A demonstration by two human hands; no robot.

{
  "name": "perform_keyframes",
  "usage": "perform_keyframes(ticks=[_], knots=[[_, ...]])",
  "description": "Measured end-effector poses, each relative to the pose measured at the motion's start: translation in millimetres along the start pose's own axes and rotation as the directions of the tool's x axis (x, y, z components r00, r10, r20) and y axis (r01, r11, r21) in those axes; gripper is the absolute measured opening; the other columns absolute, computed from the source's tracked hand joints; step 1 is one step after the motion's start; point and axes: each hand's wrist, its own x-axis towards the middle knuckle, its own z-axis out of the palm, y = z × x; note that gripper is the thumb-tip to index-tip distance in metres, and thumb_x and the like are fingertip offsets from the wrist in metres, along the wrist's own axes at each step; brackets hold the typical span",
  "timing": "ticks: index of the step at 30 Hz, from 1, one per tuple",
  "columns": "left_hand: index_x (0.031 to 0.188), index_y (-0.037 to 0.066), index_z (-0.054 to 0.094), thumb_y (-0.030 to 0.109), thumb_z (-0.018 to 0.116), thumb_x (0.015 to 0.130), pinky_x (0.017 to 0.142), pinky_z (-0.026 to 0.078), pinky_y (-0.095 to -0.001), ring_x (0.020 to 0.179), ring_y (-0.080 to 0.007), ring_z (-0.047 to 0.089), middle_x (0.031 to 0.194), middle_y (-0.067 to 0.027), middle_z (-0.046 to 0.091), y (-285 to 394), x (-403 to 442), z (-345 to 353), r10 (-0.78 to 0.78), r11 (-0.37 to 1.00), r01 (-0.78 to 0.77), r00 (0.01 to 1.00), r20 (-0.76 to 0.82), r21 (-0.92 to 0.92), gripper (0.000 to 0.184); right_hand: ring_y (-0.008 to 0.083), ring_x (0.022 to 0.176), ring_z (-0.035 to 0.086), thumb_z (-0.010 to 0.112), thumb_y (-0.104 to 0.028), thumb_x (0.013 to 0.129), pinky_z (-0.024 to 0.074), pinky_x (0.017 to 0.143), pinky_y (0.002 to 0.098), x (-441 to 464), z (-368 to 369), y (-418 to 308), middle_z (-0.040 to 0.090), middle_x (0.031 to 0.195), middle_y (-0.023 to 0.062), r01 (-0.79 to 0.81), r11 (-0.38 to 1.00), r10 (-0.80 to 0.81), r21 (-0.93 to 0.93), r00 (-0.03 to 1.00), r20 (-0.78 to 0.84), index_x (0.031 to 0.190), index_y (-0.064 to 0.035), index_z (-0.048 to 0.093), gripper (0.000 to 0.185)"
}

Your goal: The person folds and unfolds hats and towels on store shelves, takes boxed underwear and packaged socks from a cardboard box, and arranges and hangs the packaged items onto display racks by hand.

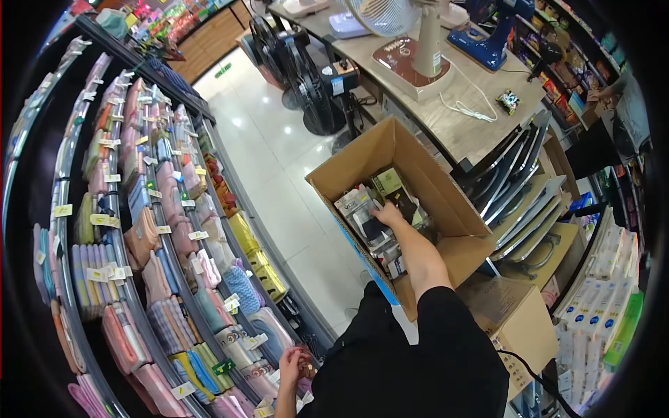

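An open cardboard box [435,177] stands in front of me, with several flat packaged items inside. My right hand [388,214] reaches down into it, its fingers closed at the edge of a clear-and-grey package [359,209]. Beside that hand lies a green-and-black package [391,187]. Low on my left, my left hand [295,366] is curled beside the towel shelf; whatever is between its fingers is too small to make out.
Shelves of folded towels [167,320] with price tags run along the left. Several black fans [313,87] stand on the tiled floor [272,139]. Behind the box, a table [467,118] holds a beige fan [425,49]. Folding chairs [516,174] lean at right, near another person [613,125].
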Motion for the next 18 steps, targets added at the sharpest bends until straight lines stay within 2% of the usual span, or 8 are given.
perform_keyframes(ticks=[4, 6, 7, 10, 12, 14, 16, 18], knots=[[0.106, 0.001, 0.055, 0.013, 0.053, 0.095, 0.065, 0.052, -0.0236, 0.074, -0.0153, 0.064, 0.084, -0.0103, 0.066, 4, 13, 0, -0.085, 0.995, 0.088, 0.994, -0.073, 0.039, 0.017, 0.0352, 0.12, 0.053, 0.072, -0.057, 0.069, 0.0395, 0.102, 0.0386, 20, 15, 13, 0.055, 0.127, 0.0248, -0.021, 1.0, 0.021, -0.008, 1.0, 0.0, 0.132, 0.0041, 0.046, 0.092], [0.107, 0.0, 0.055, 0.013, 0.054, 0.095, 0.067, 0.052, -0.0239, 0.077, -0.0153, 0.064, 0.085, -0.0102, 0.066, 2, 16, 0, -0.099, 0.993, 0.104, 0.992, -0.08, 0.06, 0.017, 0.0347, 0.12, 0.052, 0.072, -0.059, 0.067, 0.0399, 0.101, 0.0373, 30, 17, 18, 0.054, 0.128, 0.0253, -0.022, 0.989, -0.003, 0.149, 0.987, 0.163, 0.134, 0.006, 0.043, 0.098], [0.107, 0.0, 0.054, 0.012, 0.055, 0.094, 0.069, 0.052, -0.0242, 0.079, -0.0155, 0.064, 0.087, -0.01, 0.066, -6, 22, -2, -0.084, 0.994, 0.087, 0.995, -0.046, 0.06, 0.017, 0.0347, 0.12, 0.052, 0.072, -0.059, 0.067, 0.0399, 0.101, 0.0373, 33, 18, 19, 0.054, 0.128, 0.0253, -0.022, 0.989, -0.002, 0.143, 0.986, 0.165, 0.134, 0.006, 0.043, 0.098], [0.108, -0.001, 0.054, 0.011, 0.056, 0.094, 0.073, 0.051, -0.0249, 0.083, -0.0159, 0.064, 0.088, -0.01, 0.065, -12, 36, 1, -0.065, 0.995, 0.064, 0.998, 0.011, 0.071, 0.018, 0.0351, 0.12, 0.052, 0.074, -0.058, 0.067, 0.0386, 0.101, 0.0376, 2, 8, 1, 0.053, 0.127, 0.0265, 0.089, 0.996, -0.09, 0.018, 0.994, 0.069, 0.127, 0.0061, 0.047, 0.092], [0.108, -0.001, 0.054, 0.011, 0.055, 0.094, 0.075, 0.051, -0.0254, 0.084, -0.016, 0.064, 0.088, -0.0101, 0.065, -10, 45, 4, -0.05, 0.995, 0.047, 0.998, 0.036, 0.091, 0.019, 0.0355, 0.114, 0.055, 0.077, -0.053, 0.066, 0.0417, 0.097, 0.0379, 5, 20, 10, 0.056, 0.121, 0.0268, 0.245, 0.943, -0.241, 0.224, 0.969, -0.044, 0.123, 0.0063, 0.05, 0.087], [0.109, -0.002, 0.053, 0.01, 0.055, 0.094, 0.077, 0.051, -0.0265, 0.083, -0.0159, 0.063, 0.09, -0.0109, 0.065, -6, 50, 7, -0.038, 0.991, 0.023, 0.994, 0.107, 0.131, 0.02, 0.0353, 0.108, 0.059, 0.078, -0.05, 0.066, 0.044, 0.093, 0.0389, 6, 20, 12, 0.06, 0.114, 0.0258, 0.261, 0.943, -0.248, 0.208, 0.965, -0.086, 0.117, 0.006, 0.054, 0.079], [0.11, -0.002, 0.053, 0.01, 0.055, 0.094, 0.078, 0.05, -0.0269, 0.083, -0.0157, 0.063, 0.09, -0.0108, 0.065, 4, 56, 10, -0.017, 0.988, -0.001, 0.993, 0.116, 0.157, 0.02, 0.0352, 0.099, 0.062, 0.077, -0.05, 0.067, 0.047, 0.087, 0.0399, -8, -6, 3, 0.064, 0.103, 0.0241, 0.262, 0.943, -0.27, 0.204, 0.963, 0.012, 0.109, 0.0032, 0.058, 0.07], [0.11, -0.002, 0.053, 0.009, 0.054, 0.094, 0.079, 0.05, -0.0273, 0.083, -0.0156, 0.063, 0.09, -0.0107, 0.065, 16, 56, 12, -0.004, 0.984, -0.018, 0.992, 0.122, 0.178, 0.02, 0.0354, 0.091, 0.064, 0.077, -0.048, 0.068, 0.0486, 0.082, 0.0406, -19, -25, -5, 0.066, 0.094, 0.0219, 0.327, 0.933, -0.309, 0.15, 0.942, -0.133, 0.101, 0.0008, 0.06, 0.061]])
